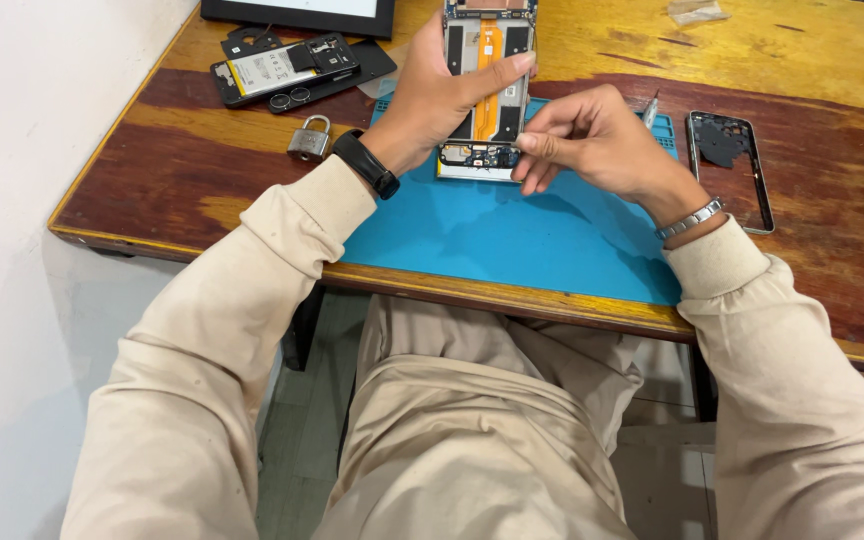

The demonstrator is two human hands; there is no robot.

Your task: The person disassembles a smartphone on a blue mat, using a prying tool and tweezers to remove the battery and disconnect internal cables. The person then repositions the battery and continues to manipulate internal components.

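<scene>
An opened phone (482, 95) with its back removed stands tilted on a blue work mat (512, 235); an orange flex cable runs down its middle. My left hand (432, 100) grips the phone from the left, thumb across its front. My right hand (592, 140) pinches at the phone's lower right edge with fingertips together and holds a thin metal tool (650, 108) whose tip sticks up behind the knuckles. A black band sits on my left wrist, a metal bracelet on my right.
A phone frame (732, 165) lies right of the mat. At the back left are a black phone part with a battery (282, 68), a padlock (310, 138) and a dark screen panel (302, 15). The wooden table's front edge (512, 300) is above my lap.
</scene>
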